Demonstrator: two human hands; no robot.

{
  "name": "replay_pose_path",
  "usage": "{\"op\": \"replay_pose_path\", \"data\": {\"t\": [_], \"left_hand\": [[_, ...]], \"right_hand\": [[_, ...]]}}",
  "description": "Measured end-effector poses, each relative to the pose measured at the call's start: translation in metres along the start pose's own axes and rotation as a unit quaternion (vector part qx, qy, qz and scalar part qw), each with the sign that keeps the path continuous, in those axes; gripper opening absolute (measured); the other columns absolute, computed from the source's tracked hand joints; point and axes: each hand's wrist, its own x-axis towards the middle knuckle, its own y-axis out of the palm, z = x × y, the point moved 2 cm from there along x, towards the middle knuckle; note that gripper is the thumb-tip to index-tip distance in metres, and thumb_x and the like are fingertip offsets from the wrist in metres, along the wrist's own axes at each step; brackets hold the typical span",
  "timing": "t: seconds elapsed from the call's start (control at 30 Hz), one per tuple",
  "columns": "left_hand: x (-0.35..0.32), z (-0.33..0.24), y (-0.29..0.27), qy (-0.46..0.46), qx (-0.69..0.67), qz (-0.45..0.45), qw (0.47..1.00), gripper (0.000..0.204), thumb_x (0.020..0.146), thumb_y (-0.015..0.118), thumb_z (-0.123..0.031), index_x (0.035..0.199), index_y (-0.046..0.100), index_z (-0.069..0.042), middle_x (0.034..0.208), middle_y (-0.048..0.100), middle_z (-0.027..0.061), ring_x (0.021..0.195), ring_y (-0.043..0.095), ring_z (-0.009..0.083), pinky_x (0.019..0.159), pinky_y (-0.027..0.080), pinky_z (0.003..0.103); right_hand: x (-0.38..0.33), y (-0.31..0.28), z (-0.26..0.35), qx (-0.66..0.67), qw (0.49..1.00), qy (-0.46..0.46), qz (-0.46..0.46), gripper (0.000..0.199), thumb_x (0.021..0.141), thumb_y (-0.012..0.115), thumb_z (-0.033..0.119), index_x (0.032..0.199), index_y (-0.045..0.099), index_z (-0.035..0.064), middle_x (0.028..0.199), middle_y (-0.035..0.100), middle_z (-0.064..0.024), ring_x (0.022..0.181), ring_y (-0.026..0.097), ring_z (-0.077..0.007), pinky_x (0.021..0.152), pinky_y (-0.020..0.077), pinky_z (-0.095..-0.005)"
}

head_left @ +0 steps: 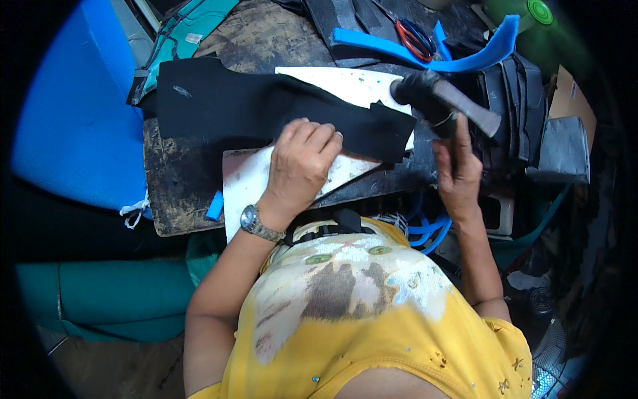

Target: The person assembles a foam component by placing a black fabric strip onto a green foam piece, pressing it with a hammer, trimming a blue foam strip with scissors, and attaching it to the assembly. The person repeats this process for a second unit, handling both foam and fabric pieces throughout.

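Near the centre of the frame, the person's left hand [300, 159] is pressing flat, its grip released, on a piece of black fabric [266, 110] lying over a white board [249, 183] on the dark, worn tabletop [179, 186]. To the right of centre, the right hand [457, 166] is clenching its grip around the handle of a hammer [442, 96], whose dark head is hovering just above the fabric's right edge. A blue foam strip [465, 60] and red-handled scissors [415, 36] are lying at upper right.
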Motion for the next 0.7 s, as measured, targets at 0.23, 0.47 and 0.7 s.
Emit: {"op": "replay_pose_path", "data": {"t": [0.23, 0.47, 0.7], "left_hand": [[0.0, 0.012, -0.012, -0.008, 0.009, 0.02, 1.0, 0.02, 0.082, 0.065, -0.005, 0.101, 0.072, -0.005, 0.103, 0.068, 0.0046, 0.097, 0.065, 0.0185, 0.095, 0.041, 0.043], [-0.01, 0.02, -0.032, -0.091, 0.006, -0.027, 0.995, 0.02, 0.081, 0.071, -0.019, 0.098, 0.072, -0.008, 0.098, 0.065, 0.0079, 0.091, 0.061, 0.0242, 0.09, 0.038, 0.044], [-0.001, 0.026, -0.025, -0.36, 0.123, -0.003, 0.925, 0.068, 0.088, 0.072, -0.045, 0.143, 0.05, -0.012, 0.106, 0.062, 0.0146, 0.105, 0.056, 0.0336, 0.093, 0.039, 0.049]], "right_hand": [[-0.012, -0.005, -0.026, -0.053, 0.997, 0.043, -0.045, 0.051, 0.091, 0.068, 0.006, 0.14, 0.056, 0.0125, 0.098, 0.072, -0.0174, 0.08, 0.072, -0.0342, 0.07, 0.0567, -0.0397], [-0.039, -0.004, -0.019, -0.041, 0.988, 0.021, 0.149, 0.043, 0.092, 0.067, 0.005, 0.132, 0.056, -0.0031, 0.099, 0.07, -0.0239, 0.084, 0.071, -0.0374, 0.076, 0.0558, -0.0371], [-0.051, 0.013, -0.011, 0.084, 0.98, 0.081, 0.16, 0.053, 0.094, 0.068, 0.008, 0.143, 0.048, 0.0018, 0.087, 0.071, -0.0197, 0.077, 0.073, -0.0336, 0.07, 0.0559, -0.0361]]}}
